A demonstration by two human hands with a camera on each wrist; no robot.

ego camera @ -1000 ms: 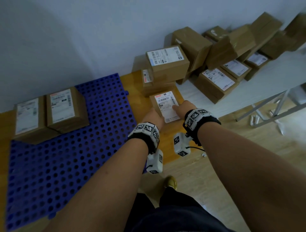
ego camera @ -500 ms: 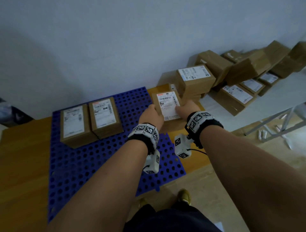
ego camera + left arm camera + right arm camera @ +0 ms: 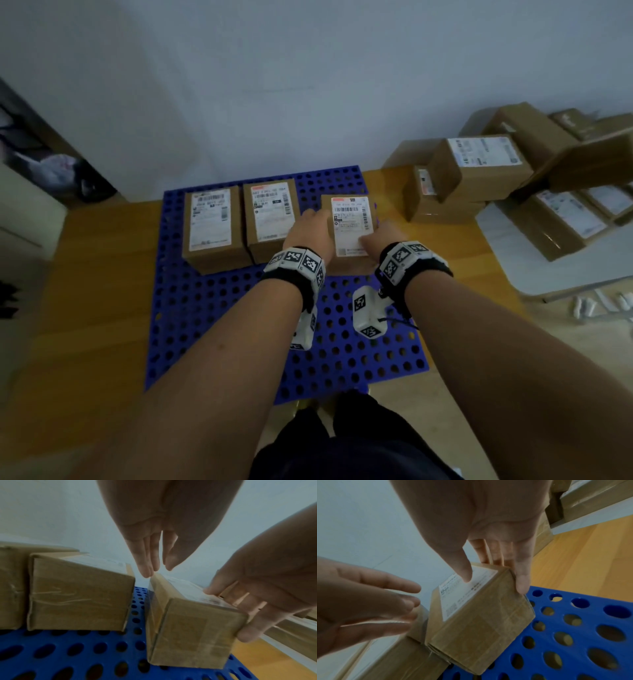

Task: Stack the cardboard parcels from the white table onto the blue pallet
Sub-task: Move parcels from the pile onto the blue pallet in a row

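Parcel (image 3: 349, 224) sits at frame centre on the blue pallet (image 3: 219, 325), my right hand (image 3: 378, 236) pinching it, thumb on the label; my left hand (image 3: 310, 233) hovers open beside it. Placing step, I judge: next, slide it left against the two placed parcels (image 3: 239, 222). More boxes (image 3: 479, 168) wait upper right.

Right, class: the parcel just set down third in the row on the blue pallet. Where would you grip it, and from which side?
Grip the third parcel across its two long side faces, coming from above. It lies flat, label up, on the pallet. A gap separates it from the middle parcel, leaving room for fingers. The right hand already grips it this way.
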